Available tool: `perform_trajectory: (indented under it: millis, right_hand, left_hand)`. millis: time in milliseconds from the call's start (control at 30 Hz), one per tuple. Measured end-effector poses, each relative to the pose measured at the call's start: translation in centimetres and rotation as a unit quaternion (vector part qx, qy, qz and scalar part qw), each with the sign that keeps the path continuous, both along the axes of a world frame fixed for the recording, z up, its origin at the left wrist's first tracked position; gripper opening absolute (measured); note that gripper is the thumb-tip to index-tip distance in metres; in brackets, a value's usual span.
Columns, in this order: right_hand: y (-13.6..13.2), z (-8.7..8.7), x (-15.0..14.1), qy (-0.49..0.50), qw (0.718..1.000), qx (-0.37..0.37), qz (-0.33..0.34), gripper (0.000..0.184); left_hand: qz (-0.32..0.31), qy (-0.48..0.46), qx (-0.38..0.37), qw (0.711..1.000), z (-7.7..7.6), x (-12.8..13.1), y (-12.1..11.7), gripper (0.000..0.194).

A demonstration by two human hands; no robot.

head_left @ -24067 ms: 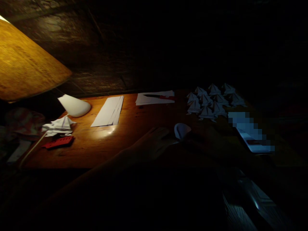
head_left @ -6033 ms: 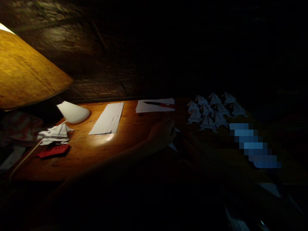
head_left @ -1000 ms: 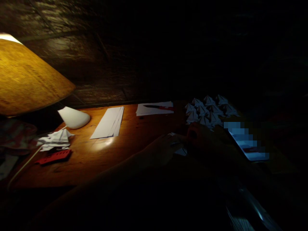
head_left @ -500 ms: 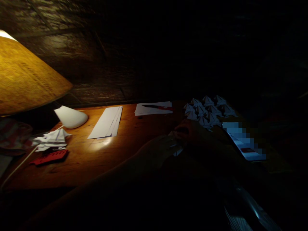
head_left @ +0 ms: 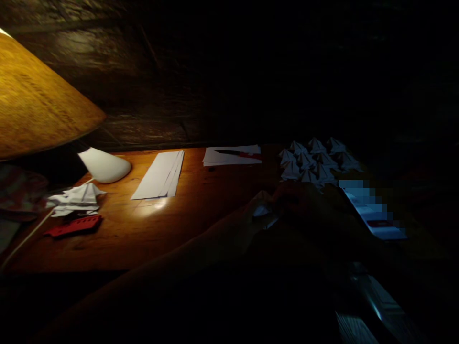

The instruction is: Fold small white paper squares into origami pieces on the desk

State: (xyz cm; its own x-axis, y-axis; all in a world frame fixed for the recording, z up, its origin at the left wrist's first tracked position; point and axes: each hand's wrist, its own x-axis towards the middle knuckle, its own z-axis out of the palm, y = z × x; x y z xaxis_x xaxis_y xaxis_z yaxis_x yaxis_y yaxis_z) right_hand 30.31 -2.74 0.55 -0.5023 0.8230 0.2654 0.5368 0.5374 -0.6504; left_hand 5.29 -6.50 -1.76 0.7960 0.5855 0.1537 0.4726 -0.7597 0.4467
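In deep shadow at the table's middle, my left hand [head_left: 251, 209] is closed around a small piece of folded paper [head_left: 266, 220], whose pale lower edge shows below the fingers. My right hand [head_left: 292, 195] meets it from the right, fingers pinched at the paper's far side; darkness hides most of that contact. Just beyond my right hand stand several folded paper figures [head_left: 305, 161] with pointed tops, set close together in rows. A lit phone [head_left: 380, 224] lies to the right of that hand.
A stack of cut white paper [head_left: 158, 176] lies under the lamp's light. Behind it, a red-handled knife [head_left: 238, 153] rests on more sheets [head_left: 211, 160]. At left are a lamp [head_left: 46, 100], crumpled paper [head_left: 77, 199], a red object [head_left: 75, 225] and a cord [head_left: 28, 236].
The view has shifted slightly. My left hand has turned a little, uncovering more of the folded paper, and my right hand has moved slightly to the right and down.
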Motion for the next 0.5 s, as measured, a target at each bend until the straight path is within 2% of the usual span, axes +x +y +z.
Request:
perform_trajectory:
  millis: [133, 200, 267, 400, 500]
  right_hand:
    - [-0.1, -0.7, 1.0, 0.032, 0.999, 0.012, 0.025, 0.02]
    - [-0.1, -0.9, 1.0, 0.031, 0.999, 0.019, 0.013, 0.018]
    - [0.1, -0.9, 0.7, 0.018, 1.0, -0.008, -0.016, 0.013]
    - [1.0, -0.4, -0.1, -0.002, 0.997, -0.068, -0.036, 0.035]
    - [1.6, 0.2, -0.4, -0.045, 0.997, -0.064, -0.014, 0.025]
  left_hand:
    - [-0.031, 0.034, 0.029, 0.999, 0.8, -0.2, 0.3, 0.077]
    - [-0.047, 0.043, 0.048, 0.997, 1.0, -0.3, 0.4, 0.077]
    - [-0.058, 0.046, 0.056, 0.996, 0.9, -0.3, 0.6, 0.078]
    - [-0.062, 0.043, 0.056, 0.996, 0.8, -0.2, 0.7, 0.077]
    - [-0.067, 0.03, 0.06, 0.996, 0.9, -0.2, 0.8, 0.078]
